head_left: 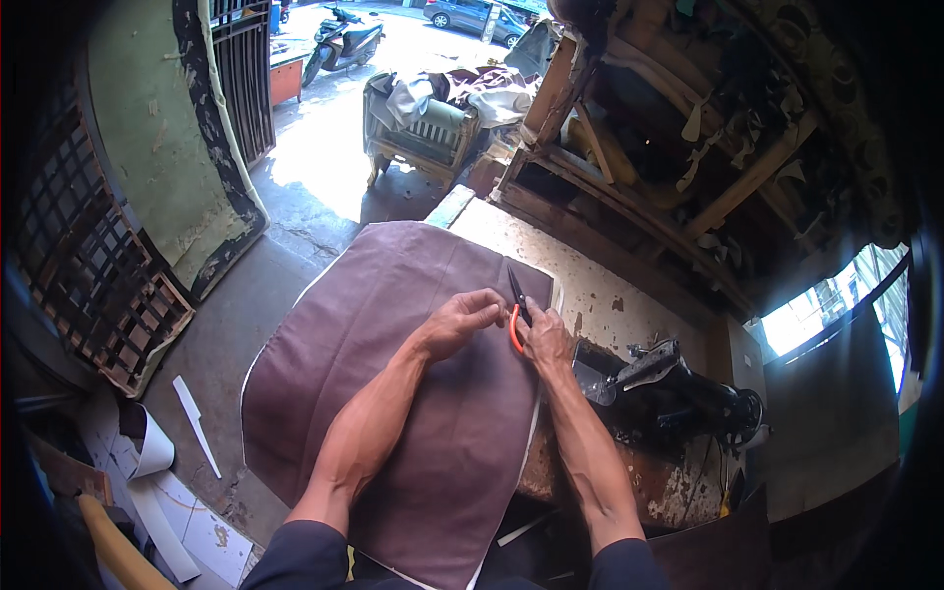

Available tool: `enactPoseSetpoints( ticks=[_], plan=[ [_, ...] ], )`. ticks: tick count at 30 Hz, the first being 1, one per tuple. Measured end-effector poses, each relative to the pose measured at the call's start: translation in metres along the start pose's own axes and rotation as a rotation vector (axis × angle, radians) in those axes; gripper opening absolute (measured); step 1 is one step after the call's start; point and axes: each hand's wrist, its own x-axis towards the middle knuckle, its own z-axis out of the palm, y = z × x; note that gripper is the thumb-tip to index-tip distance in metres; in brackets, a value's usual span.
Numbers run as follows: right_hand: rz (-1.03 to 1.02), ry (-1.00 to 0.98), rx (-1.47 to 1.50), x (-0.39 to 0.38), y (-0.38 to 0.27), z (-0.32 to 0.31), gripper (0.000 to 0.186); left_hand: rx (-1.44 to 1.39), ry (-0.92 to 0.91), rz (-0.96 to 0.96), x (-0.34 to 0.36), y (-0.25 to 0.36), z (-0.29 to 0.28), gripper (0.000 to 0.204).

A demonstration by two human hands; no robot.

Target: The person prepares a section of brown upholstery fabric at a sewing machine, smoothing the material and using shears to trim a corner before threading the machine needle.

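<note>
A large brown sheet of leather-like material [413, 285] with pale edges lies over the worktable, its near end hanging down toward me. My right hand [547, 339] grips a pair of scissors [516, 329] with orange handles and dark blades, which point away from me over the sheet's right side. Just left of the scissors, my left hand [464, 323] is above the sheet with its fingertips pinched together. Whatever those fingertips hold, if anything, is too small to make out.
A black sewing machine [678, 393] stands right of the sheet on the worn table [600, 295]. Wooden furniture frames [629, 187] rise behind it. Beyond the table is an armchair [423, 133] piled with cloth. Offcuts [197, 428] lie on the floor at left.
</note>
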Motion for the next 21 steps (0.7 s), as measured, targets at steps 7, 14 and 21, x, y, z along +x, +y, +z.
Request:
enactPoseSetpoints(
  ticks=[7, 14, 21],
  plan=[
    [0.100, 0.180, 0.206, -0.116, 0.023, -0.048, 0.053, 0.130, -0.439, -0.312, -0.016, 0.018, 0.019, 0.056],
    [0.424, 0.227, 0.002, -0.284, 0.097, -0.113, 0.051, 0.862, 0.241, -0.004, -0.011, -0.002, 0.030, 0.021],
    [0.477, 0.548, -0.137, -0.287, 0.110, -0.118, 0.042, 0.558, -0.603, -0.068, -0.096, 0.024, 0.246, 0.023]
  ],
)
